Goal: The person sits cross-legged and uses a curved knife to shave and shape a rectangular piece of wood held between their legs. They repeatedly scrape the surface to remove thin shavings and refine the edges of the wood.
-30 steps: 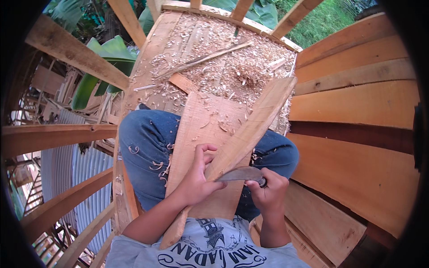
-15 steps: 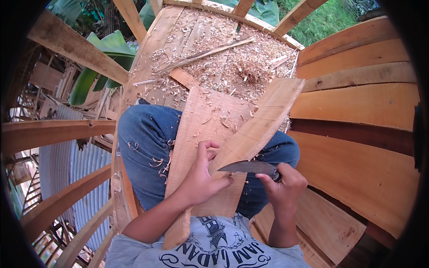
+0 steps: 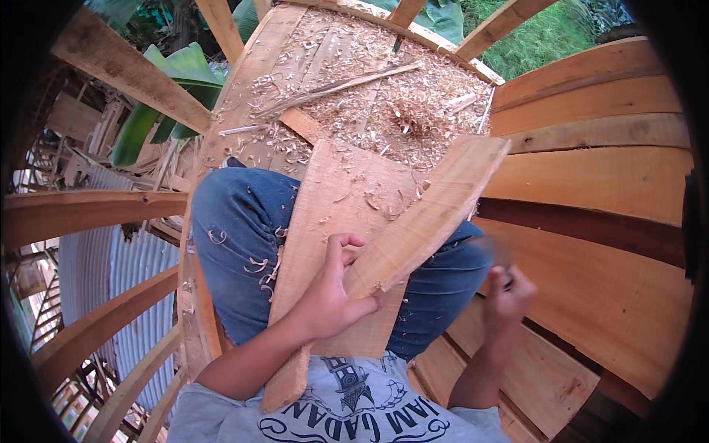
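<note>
A short, thick wooden plank (image 3: 436,210) slants across my lap, its near end held by my left hand (image 3: 334,303). The left thumb lies at that end and the fingers go round the plank's left side. Beneath it a wide flat board (image 3: 354,181) rests over my thighs, dusted with curled shavings. Off to the right, apart from the plank, my right hand (image 3: 511,295) is closed round the dark handle of a knife (image 3: 493,252). Motion smears the knife's blade and the right fingers.
Wood shavings (image 3: 413,122) and a long thin stick (image 3: 343,88) litter the plank floor ahead. A slatted wooden wall (image 3: 591,181) stands close on my right. Wooden rails (image 3: 96,213) line the left side, with corrugated metal sheets (image 3: 140,295) below.
My right hand has swung the knife off the plank's near end, outward to the right and slightly up. My left hand keeps its hold; the plank is nearly unmoved.
</note>
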Action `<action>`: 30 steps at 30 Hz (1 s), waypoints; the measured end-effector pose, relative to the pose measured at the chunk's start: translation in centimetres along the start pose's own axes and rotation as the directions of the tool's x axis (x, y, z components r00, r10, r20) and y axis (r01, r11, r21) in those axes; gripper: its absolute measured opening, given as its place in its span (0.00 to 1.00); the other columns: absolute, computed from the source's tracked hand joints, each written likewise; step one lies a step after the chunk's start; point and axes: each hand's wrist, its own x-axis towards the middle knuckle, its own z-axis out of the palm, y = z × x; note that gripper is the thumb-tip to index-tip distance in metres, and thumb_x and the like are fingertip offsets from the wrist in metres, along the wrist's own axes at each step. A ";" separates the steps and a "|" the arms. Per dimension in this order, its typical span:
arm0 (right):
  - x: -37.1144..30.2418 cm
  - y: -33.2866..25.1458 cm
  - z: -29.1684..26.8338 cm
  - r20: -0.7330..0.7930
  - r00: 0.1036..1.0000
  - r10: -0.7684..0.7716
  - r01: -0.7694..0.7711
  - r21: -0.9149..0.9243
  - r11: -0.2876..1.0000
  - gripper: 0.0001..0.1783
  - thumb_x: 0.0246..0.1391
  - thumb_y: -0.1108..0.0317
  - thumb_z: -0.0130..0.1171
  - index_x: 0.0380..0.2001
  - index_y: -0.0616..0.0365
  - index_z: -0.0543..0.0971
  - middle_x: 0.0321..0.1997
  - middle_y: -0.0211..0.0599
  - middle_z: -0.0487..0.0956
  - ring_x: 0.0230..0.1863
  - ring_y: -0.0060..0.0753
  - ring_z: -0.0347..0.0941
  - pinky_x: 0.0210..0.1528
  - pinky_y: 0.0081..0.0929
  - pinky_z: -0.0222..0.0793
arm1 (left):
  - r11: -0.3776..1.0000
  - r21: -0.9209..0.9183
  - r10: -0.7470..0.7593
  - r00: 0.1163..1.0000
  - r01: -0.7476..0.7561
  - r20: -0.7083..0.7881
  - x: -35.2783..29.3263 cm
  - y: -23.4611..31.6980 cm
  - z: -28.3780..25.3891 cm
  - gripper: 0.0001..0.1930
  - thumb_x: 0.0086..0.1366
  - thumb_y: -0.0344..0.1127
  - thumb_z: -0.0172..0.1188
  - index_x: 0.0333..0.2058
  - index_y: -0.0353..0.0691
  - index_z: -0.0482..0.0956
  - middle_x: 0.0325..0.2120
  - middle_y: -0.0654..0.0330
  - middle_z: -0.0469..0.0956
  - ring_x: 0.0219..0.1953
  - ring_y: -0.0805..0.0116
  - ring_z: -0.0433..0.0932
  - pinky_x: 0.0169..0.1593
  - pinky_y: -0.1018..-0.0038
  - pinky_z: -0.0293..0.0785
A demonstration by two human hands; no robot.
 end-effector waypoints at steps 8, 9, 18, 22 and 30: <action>-2.4 -3.8 2.1 0.230 0.969 -0.088 0.068 0.091 0.994 0.30 0.45 0.43 0.62 0.14 0.61 0.68 0.11 0.43 0.63 0.15 0.51 0.61 0.16 0.33 0.57 | 0.995 -0.095 -0.018 1.000 0.019 0.016 0.0 0.4 0.1 0.38 0.47 0.22 0.63 0.53 0.42 0.48 0.47 0.48 0.66 0.54 0.64 0.66 0.55 0.70 0.62; -2.1 -3.8 2.0 0.223 0.971 -0.087 0.073 0.067 0.995 0.30 0.45 0.43 0.63 0.14 0.61 0.68 0.11 0.43 0.64 0.15 0.51 0.62 0.17 0.33 0.57 | 0.996 -0.086 -0.010 1.000 0.012 0.022 0.0 0.3 0.1 0.38 0.47 0.22 0.62 0.53 0.42 0.48 0.47 0.48 0.66 0.54 0.64 0.66 0.55 0.70 0.62; 0.7 -2.4 2.2 0.155 0.987 -0.031 0.041 -0.061 0.997 0.32 0.44 0.40 0.61 0.13 0.61 0.68 0.11 0.47 0.66 0.17 0.55 0.64 0.19 0.40 0.59 | 0.995 -0.101 -0.016 0.999 0.019 0.030 -0.1 0.3 0.2 0.37 0.48 0.22 0.61 0.53 0.42 0.47 0.47 0.50 0.65 0.52 0.66 0.66 0.55 0.71 0.62; 2.8 -0.5 2.4 0.053 0.998 0.014 -0.009 -0.087 0.996 0.36 0.48 0.37 0.56 0.13 0.63 0.68 0.09 0.46 0.63 0.14 0.48 0.62 0.19 0.38 0.57 | 0.995 -0.092 -0.033 0.999 0.036 0.035 -0.1 0.2 0.1 0.37 0.48 0.23 0.61 0.53 0.42 0.48 0.47 0.49 0.66 0.52 0.66 0.66 0.54 0.71 0.62; 2.4 1.0 0.9 0.107 0.991 0.084 -0.095 0.100 0.990 0.36 0.49 0.37 0.55 0.15 0.64 0.70 0.09 0.44 0.64 0.12 0.39 0.60 0.19 0.34 0.57 | 0.990 -0.117 -0.073 0.997 0.076 0.037 -0.1 0.6 0.4 0.39 0.47 0.23 0.63 0.53 0.42 0.48 0.47 0.49 0.66 0.51 0.65 0.67 0.55 0.70 0.61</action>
